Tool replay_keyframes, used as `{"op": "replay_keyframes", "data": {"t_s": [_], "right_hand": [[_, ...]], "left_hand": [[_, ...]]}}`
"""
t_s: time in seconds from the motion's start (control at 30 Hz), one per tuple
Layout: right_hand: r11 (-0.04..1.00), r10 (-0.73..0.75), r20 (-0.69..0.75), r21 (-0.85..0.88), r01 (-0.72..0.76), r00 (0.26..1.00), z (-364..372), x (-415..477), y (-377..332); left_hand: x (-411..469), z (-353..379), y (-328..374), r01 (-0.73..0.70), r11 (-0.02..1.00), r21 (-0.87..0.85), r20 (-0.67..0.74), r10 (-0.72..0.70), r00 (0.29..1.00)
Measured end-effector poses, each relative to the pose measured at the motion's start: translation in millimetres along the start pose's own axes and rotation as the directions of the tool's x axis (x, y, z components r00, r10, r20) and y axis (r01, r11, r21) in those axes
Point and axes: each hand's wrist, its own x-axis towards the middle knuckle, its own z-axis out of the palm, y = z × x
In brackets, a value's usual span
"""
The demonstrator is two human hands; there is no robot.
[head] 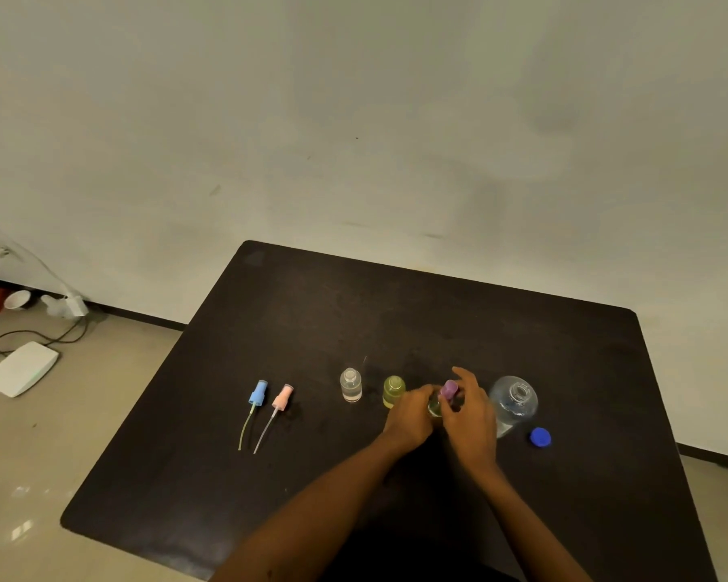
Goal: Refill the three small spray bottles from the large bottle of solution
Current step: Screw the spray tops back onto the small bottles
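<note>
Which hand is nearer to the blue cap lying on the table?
The right hand. It grips the purple spray head, to the left of the blue cap; the left hand, holding a small bottle, is even farther left.

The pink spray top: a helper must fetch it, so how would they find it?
On the dark table, two spray tops lie left of the clear bottle, thin tubes trailing toward the near edge. The pink spray top is the right one, closer to that bottle; the one beside it is a blue spray top.
</note>
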Motion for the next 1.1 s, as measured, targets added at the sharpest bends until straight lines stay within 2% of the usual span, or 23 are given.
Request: {"op": "replay_keyframes", "data": {"t_s": [0.17,0.4,0.53,0.7,0.9,1.1], "right_hand": [[1.000,-0.016,-0.024,0.014,0.017,1.000,-7,2,-2],[0.974,-0.070,-0.055,0.213,0.080,0.996,-46,7,-44],[0.864,-0.156,-0.012,0.483,0.142,0.988,-95,0,-91],[0.710,-0.276,0.049,0.684,0.169,0.960,-132,-14,-136],[0.626,-0.331,0.117,0.770,0.125,0.936,-146,-24,-156],[0.585,-0.331,0.088,0.800,0.131,0.940,-149,-29,-159]], "left_hand": [[-1,0,3,0.000,1.000,0.011,-0.038,0.001,0.999],[-28,-26,36,-0.140,0.955,-0.263,-0.097,0.119,0.988],[-50,-56,65,-0.236,0.882,-0.407,-0.154,0.189,0.970],[-77,-93,104,-0.307,0.843,-0.441,-0.179,0.253,0.951],[-98,-107,127,-0.357,0.828,-0.432,-0.225,0.284,0.932],[-106,-110,132,-0.368,0.826,-0.426,-0.269,0.273,0.924]]}}
